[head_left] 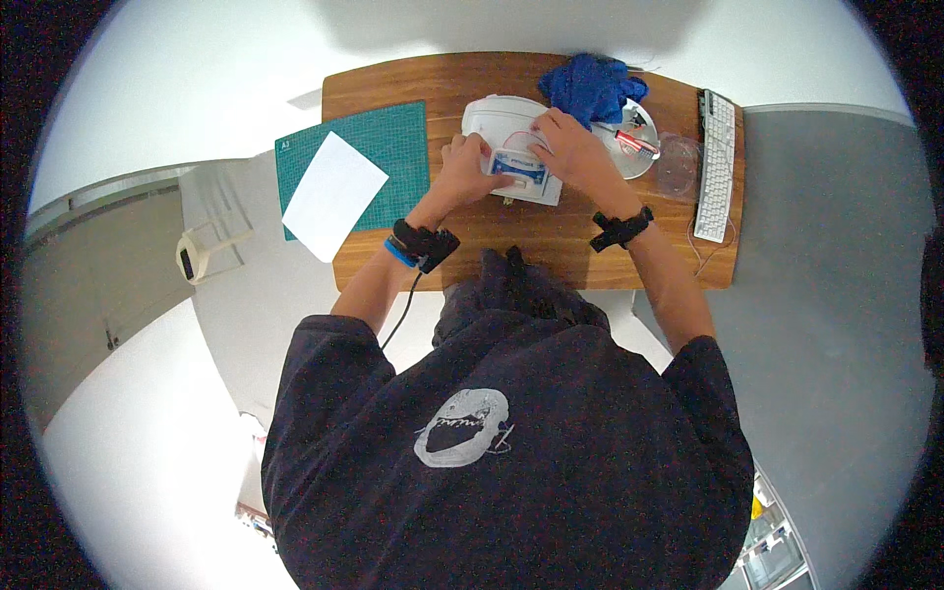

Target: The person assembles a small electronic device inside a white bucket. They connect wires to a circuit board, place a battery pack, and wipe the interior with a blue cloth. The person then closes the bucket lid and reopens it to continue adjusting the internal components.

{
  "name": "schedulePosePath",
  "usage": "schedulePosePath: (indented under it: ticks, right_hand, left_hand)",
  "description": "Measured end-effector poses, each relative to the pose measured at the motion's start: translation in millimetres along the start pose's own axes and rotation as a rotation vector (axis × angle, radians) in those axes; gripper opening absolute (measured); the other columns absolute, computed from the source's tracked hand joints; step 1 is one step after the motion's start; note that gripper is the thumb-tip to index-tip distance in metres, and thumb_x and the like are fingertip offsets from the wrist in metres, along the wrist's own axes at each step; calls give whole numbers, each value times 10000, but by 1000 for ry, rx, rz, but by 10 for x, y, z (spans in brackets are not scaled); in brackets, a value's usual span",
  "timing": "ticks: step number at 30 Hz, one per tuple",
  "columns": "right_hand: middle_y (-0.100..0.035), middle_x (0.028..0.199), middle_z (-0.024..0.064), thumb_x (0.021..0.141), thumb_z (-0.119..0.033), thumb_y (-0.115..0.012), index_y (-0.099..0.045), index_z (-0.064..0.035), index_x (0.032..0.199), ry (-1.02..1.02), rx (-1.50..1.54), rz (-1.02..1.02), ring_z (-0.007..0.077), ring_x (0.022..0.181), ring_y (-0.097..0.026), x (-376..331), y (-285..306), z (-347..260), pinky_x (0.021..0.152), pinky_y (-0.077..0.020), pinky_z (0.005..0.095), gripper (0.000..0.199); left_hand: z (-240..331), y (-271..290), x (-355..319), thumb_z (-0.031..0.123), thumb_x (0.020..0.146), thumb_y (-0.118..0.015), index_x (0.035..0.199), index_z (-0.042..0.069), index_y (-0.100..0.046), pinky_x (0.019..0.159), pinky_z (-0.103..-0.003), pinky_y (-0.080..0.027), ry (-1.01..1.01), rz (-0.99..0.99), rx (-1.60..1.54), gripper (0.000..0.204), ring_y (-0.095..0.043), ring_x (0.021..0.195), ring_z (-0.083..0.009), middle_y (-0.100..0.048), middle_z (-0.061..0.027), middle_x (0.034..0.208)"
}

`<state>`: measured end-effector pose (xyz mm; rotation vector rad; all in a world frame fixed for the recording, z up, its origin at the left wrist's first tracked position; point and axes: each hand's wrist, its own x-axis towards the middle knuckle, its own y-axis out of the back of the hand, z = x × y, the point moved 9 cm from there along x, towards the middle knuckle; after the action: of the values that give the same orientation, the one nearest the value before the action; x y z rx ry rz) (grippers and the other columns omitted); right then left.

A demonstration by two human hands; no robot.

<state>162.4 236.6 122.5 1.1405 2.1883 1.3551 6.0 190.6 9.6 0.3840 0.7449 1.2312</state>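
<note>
Upper middle of the desk, under both hands: small blue-labelled unit, set over a rounded white device. Left hand narrow, holding the unit's left end; fingers curled at the top left, thumb stretched along the lower edge. Right hand coming down over the upper right side, fingers bent, tips near the top edge; cannot tell whether gripping or just touching. Both forearms angled inward, elbows out.

Unit: boxy, white shell, blue-and-white face. Device below: glossy white, curved back, squarer front corner, small yellowish tab at the front edge. Thin red wire looped above the unit.

Lettering on the unit's face too small to make out. Small white mark at the corner of the green cutting mat. Pale oval print with script on the dark shirt.

Outward, left: white sheet askew on the mat. Right: blue cloth beside a white plate with red-and-white items; clear container; white keyboard near the desk's right edge. Black straps around both wrists.
</note>
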Motion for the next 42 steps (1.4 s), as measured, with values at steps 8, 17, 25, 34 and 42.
schedulePosePath:
  ticks: [8,17,25,34,42]
  right_hand:
    - [-671,1036,195,896,-5,-494,-582,-43,1254,-180,291,-328,367,1068,-651,-101,-518,249,949,-529,440,371]
    - [-585,1152,172,807,6,-593,-653,-27,1096,19,18,-162,361,1116,-581,-132,-470,5,951,-517,455,296]
    - [-658,1084,143,865,-101,-585,-686,-66,1027,10,-233,-262,337,1034,-641,-83,-351,-146,925,-523,481,194]
    - [-642,1000,224,921,-143,-636,-576,-76,1196,-264,157,149,374,961,-645,-483,-260,220,844,-518,465,289]
    - [-629,954,177,931,-211,-689,-666,-45,1059,-309,188,-38,377,910,-627,-783,-266,556,816,-519,456,211]
  left_hand:
    - [-81,11,-42,391,667,-924,1127,38,-578,996,-473,-413,4,25,-2,676,-495,1135,-414,-538,-211,1176]
    - [-54,29,-44,406,665,-925,1105,42,-572,992,-484,-398,-4,30,-30,671,-491,1138,-413,-550,-215,1159]
    - [-82,14,-72,419,671,-919,1103,47,-569,999,-477,-379,-46,63,-16,669,-498,1132,-404,-559,-208,1149]
    - [-142,10,-49,460,680,-907,1097,38,-580,955,-467,-418,8,35,-29,678,-542,1083,-399,-578,-214,1128]
    - [-287,32,12,517,661,-903,1094,36,-594,941,-479,-441,-8,25,7,718,-549,1081,-398,-586,-219,1135]
